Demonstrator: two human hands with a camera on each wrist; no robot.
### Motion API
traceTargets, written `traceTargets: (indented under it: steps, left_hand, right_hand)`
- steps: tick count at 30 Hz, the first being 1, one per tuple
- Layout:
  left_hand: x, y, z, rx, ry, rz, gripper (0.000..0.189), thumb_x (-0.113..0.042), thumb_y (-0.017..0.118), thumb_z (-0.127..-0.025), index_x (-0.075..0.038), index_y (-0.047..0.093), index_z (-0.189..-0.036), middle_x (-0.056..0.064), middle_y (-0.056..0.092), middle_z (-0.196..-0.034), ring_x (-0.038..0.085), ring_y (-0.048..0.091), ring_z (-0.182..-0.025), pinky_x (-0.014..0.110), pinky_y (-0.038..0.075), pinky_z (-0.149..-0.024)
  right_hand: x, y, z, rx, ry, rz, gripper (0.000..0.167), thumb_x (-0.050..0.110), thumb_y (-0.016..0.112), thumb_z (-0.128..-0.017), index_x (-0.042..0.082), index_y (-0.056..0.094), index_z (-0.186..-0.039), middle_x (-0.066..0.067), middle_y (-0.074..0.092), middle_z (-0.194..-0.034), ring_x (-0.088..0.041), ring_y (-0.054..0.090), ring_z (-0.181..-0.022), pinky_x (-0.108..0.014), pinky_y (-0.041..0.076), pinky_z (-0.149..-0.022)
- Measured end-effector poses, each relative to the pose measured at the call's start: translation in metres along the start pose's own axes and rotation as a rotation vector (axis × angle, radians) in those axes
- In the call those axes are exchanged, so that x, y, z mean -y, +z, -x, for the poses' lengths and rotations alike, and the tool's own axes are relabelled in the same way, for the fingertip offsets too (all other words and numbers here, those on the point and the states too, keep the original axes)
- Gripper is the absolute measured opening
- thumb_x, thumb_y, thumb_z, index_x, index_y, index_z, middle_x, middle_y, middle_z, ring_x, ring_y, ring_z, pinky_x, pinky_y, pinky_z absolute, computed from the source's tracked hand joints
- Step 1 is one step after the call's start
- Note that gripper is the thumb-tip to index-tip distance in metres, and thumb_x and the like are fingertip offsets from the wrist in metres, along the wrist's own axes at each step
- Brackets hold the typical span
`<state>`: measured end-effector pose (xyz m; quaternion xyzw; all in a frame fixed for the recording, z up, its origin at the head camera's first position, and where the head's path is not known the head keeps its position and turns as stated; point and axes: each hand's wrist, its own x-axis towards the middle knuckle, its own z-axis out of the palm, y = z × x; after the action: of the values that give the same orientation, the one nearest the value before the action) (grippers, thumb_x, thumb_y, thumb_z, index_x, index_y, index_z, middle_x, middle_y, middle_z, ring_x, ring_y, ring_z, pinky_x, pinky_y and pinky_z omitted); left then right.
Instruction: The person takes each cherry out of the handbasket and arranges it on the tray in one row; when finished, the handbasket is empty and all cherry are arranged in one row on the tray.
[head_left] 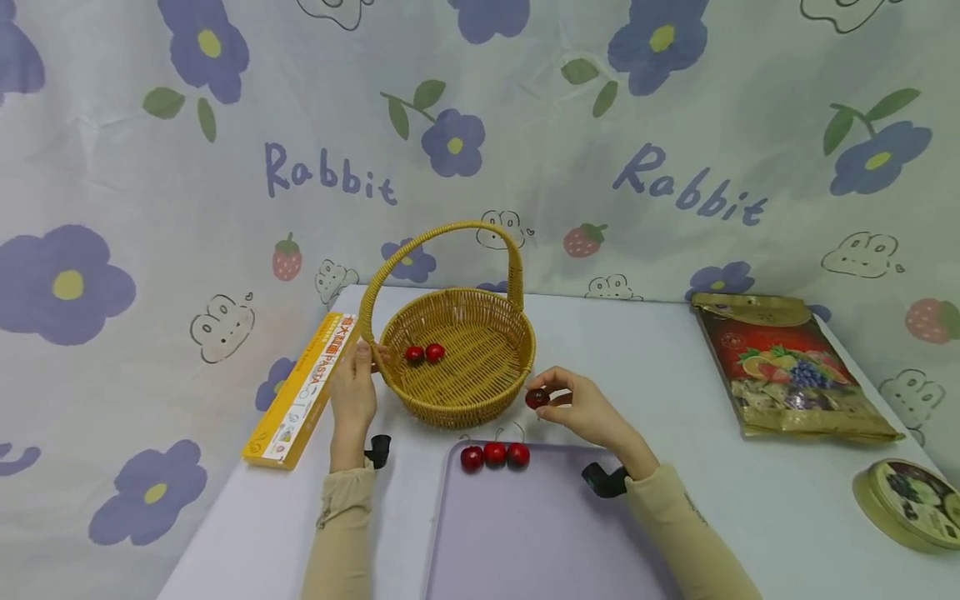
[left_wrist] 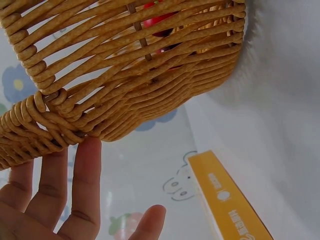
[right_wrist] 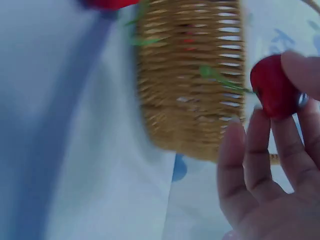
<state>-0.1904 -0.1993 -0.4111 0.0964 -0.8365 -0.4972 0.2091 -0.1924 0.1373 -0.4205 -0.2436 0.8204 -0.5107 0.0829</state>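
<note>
A yellow-brown wicker basket [head_left: 457,408] with a tall handle [head_left: 450,227] stands on the white table, two red cherries [head_left: 425,353] lying inside. At its left side, my left hand [head_left: 354,392] touches the base of the handle with extended fingers [left_wrist: 86,175], the thumb [left_wrist: 150,222] held apart. Between thumb and fingers, my right hand [head_left: 581,408] pinches a dark red cherry [right_wrist: 274,86] with a green stem, just outside the basket's right rim. Three cherries [head_left: 495,454] with stems sit in a row at the far edge of a lilac tray [head_left: 547,533].
Left of the basket lies a yellow and white pasta box [head_left: 303,392]. A gold and red bag with fruit pictures [head_left: 795,367] is at the right, with a round gold tin [head_left: 909,504] nearer. Behind the table hangs a flower-patterned curtain [head_left: 525,125].
</note>
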Motion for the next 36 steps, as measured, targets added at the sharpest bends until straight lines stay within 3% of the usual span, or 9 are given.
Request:
traceTargets:
  steps: [5,11,21,36]
  left_hand:
    - [0.000,0.000,0.000,-0.002,-0.003,-0.004,0.066,-0.056,0.023,-0.102,-0.005,0.064,-0.111,0.020,0.070,-0.107,0.037,0.065,-0.102,0.050,0.042,-0.096]
    - [-0.001,0.001,-0.001,0.001,0.009,-0.008,0.067,-0.055,0.022,-0.103,-0.004,0.065,-0.110,0.021,0.069,-0.108,0.038,0.065,-0.101,0.051,0.042,-0.095]
    - [-0.001,0.002,-0.001,-0.010,0.002,-0.009,0.066,-0.055,0.023,-0.103,-0.004,0.065,-0.108,0.020,0.070,-0.106,0.036,0.065,-0.099,0.049,0.044,-0.092]
    - [-0.002,0.000,-0.001,-0.004,0.014,-0.005,0.065,-0.054,0.025,-0.103,-0.004,0.065,-0.109,0.020,0.070,-0.105,0.037,0.066,-0.099,0.049,0.044,-0.092]
  right_hand:
    - [-0.009,0.007,0.005,-0.006,-0.142,0.352,0.031,-0.003,0.071,-0.080,0.009,0.064,-0.107,0.001,0.069,-0.101,-0.015,0.060,-0.093,-0.038,0.050,-0.084]
    - [-0.008,0.016,0.015,0.059,-0.233,0.488,0.037,-0.008,0.072,-0.075,0.011,0.063,-0.106,0.001,0.068,-0.101,-0.016,0.060,-0.095,-0.036,0.051,-0.088]
    - [-0.016,0.030,0.031,0.102,-0.385,0.559,0.050,-0.019,0.063,-0.066,0.011,0.062,-0.106,0.001,0.066,-0.103,-0.016,0.059,-0.096,-0.034,0.051,-0.086]
    - [-0.019,0.026,0.032,0.119,-0.357,0.512,0.052,-0.021,0.057,-0.067,0.014,0.062,-0.106,0.003,0.063,-0.106,-0.015,0.060,-0.101,-0.033,0.051,-0.087]
